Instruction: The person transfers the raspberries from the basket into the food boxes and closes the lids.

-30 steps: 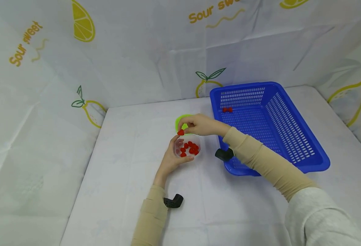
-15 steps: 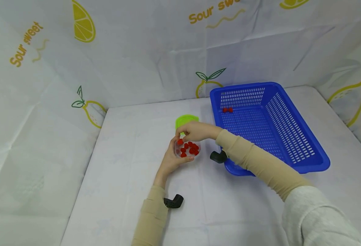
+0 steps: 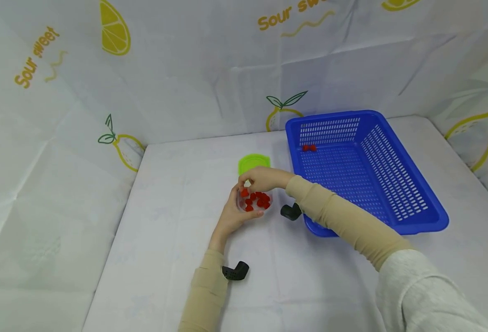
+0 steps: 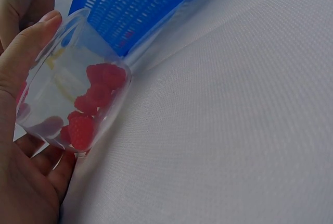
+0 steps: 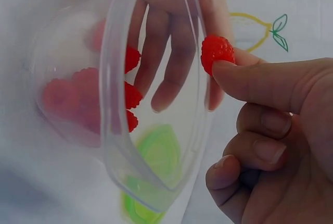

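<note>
My left hand [image 3: 231, 216] grips a clear plastic tub [image 4: 57, 86], fingers round one side and thumb on the other. Several red raspberries [image 4: 81, 130] lie in the bottom of the tub. Between thumb and forefinger, my right hand [image 3: 264, 179] pinches a single raspberry [image 5: 216, 53]. In the right wrist view this raspberry is beside the tub's rim; the head view shows it over the tub's far left part. The other fingers of the right hand are curled in and hold nothing.
A green lid [image 3: 254, 160] lies on the white cloth just behind the tub. To the right stands a large blue slotted basket [image 3: 410, 184], with small red pieces [image 3: 309, 148] near its back left corner. Printed white cloth [image 3: 186, 92] rises behind the table.
My right hand has come down and slightly toward me with the pinched raspberry, from above the tub's far edge to its opening. The left hand and tub have stayed in place.
</note>
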A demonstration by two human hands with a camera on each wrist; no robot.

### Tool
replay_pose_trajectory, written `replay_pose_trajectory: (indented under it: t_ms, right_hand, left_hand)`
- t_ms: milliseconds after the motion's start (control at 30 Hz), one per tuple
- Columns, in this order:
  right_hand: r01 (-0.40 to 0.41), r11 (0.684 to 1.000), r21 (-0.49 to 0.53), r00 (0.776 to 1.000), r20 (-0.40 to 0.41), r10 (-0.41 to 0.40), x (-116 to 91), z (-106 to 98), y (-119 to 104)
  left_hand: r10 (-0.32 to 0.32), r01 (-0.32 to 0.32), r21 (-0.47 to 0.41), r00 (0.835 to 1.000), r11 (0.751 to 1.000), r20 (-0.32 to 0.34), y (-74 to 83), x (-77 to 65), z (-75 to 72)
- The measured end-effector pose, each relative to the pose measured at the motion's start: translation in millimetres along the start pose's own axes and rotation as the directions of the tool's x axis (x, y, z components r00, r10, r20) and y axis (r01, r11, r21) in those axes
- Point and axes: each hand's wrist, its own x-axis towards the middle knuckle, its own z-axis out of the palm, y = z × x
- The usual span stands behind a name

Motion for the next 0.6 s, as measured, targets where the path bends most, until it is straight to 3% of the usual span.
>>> replay_pose_trajectory:
  t_ms: [267, 600]
  right_hand:
    - [0.007, 1.000, -0.021, 1.000, -0.010, -0.007, 2.1, 2.2, 2.8]
    - [-0.033, 0.999, -0.017, 0.998, 0.052, 0.034, 4.7, 5.3, 5.1]
  left_hand:
    - [0.032, -0.032, 0.003, 0.999, 0.999, -0.005, -2.5, 2.3, 0.5]
    - [0.007, -0.007, -0.014, 1.000, 1.000, 0.005, -3.3, 2.9, 0.8]
